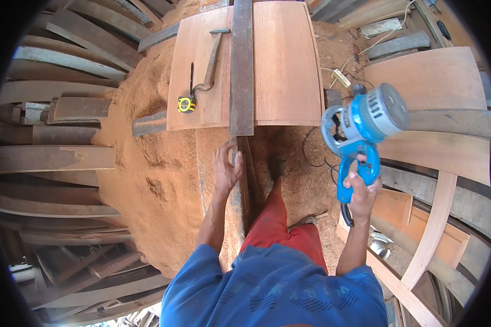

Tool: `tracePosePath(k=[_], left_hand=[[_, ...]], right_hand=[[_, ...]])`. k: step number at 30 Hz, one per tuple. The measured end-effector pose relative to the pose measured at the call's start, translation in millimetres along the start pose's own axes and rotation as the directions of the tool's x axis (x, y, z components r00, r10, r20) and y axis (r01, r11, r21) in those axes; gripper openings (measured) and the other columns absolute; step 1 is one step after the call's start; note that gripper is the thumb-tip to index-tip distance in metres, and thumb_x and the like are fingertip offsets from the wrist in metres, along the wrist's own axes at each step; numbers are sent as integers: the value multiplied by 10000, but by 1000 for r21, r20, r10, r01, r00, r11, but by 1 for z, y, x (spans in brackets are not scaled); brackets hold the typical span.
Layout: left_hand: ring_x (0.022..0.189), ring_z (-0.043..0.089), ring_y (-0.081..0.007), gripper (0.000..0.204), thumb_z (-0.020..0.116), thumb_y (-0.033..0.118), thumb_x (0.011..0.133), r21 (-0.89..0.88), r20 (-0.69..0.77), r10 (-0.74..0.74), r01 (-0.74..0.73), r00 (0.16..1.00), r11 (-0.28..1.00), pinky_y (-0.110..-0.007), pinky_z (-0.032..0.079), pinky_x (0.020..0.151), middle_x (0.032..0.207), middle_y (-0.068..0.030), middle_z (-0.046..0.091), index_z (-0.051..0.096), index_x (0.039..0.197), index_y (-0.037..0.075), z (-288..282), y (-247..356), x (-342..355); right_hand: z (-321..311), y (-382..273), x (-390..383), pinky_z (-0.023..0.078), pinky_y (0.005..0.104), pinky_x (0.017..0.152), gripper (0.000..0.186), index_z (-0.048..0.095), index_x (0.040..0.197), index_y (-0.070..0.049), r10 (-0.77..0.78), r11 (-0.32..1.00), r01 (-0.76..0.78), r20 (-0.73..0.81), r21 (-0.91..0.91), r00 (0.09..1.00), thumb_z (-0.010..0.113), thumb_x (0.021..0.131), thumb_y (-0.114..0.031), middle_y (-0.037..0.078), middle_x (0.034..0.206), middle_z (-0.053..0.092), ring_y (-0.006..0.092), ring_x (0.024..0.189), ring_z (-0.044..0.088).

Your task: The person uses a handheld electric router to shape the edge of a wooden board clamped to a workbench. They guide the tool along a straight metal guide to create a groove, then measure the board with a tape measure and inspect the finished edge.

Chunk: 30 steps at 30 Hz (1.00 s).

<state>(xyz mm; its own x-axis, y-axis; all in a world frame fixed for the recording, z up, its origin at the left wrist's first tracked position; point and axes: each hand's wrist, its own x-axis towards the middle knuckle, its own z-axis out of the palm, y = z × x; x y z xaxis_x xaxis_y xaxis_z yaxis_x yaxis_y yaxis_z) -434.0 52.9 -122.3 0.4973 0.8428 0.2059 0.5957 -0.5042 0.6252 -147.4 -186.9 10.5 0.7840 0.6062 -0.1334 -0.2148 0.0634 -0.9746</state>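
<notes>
1. Right hand (pixel 364 192): the grip is closed fully round the handle of a blue power tool (pixel 360 131), which is held raised in the air, its round grey motor housing above and beyond the grip.
2. Black cable (pixel 346 213): seen leaving the tool's handle just below the right grip, against the wrist.
3. Left hand (pixel 226 166): fingers are spread open and nothing is grasped; the palm is laid on the near end of a narrow, worn plank (pixel 238 191).
4. Long dark board (pixel 241 65): laid lengthwise straight beyond the left grip, across a reddish wooden panel (pixel 286 65).
5. Hammer (pixel 211 60) and yellow tape measure (pixel 186 104): placed on the panel, beyond and to the left of the left grip.
6. Sawdust heap (pixel 142 163): spread to the left of the left grip, bordered by stacked curved planks (pixel 49 158).
7. Curved pale wooden pieces (pixel 436 82): ranged to the right of the right grip.
</notes>
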Motion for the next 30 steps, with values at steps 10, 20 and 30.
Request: tracePosePath(k=[10, 20, 30], left_hand=[[1419, 513, -453, 579, 543, 281, 1079, -249, 263, 55, 13, 963, 968, -487, 422, 1166, 1516, -259, 557, 371, 1555, -1, 30, -30, 91], [1449, 480, -440, 742, 692, 399, 983, -172, 366, -1, 69, 931, 983, -494, 412, 1179, 1515, -259, 552, 406, 1548, 11, 14, -21, 93], [1497, 415, -419, 612, 844, 368, 858, -89, 273, 194, -175, 942, 980, -516, 375, 1215, 1533, -202, 556, 647, 1389, 135, 44, -27, 96]], right_hand=[[75, 54, 6, 468, 231, 627, 433, 600, 1320, 23, 71, 994, -47, 250, -103, 966, 729, 922, -88, 8, 845, 626, 56, 710, 567], [110, 91, 10, 481, 257, 740, 378, 627, 1266, 15, 34, 964, 49, 305, -262, 952, 734, 917, -85, -10, 865, 612, 67, 768, 552], [122, 138, -10, 504, 300, 741, 399, 639, 1255, 6, -16, 911, 138, 301, -388, 953, 753, 886, -95, 26, 892, 620, 112, 781, 583]])
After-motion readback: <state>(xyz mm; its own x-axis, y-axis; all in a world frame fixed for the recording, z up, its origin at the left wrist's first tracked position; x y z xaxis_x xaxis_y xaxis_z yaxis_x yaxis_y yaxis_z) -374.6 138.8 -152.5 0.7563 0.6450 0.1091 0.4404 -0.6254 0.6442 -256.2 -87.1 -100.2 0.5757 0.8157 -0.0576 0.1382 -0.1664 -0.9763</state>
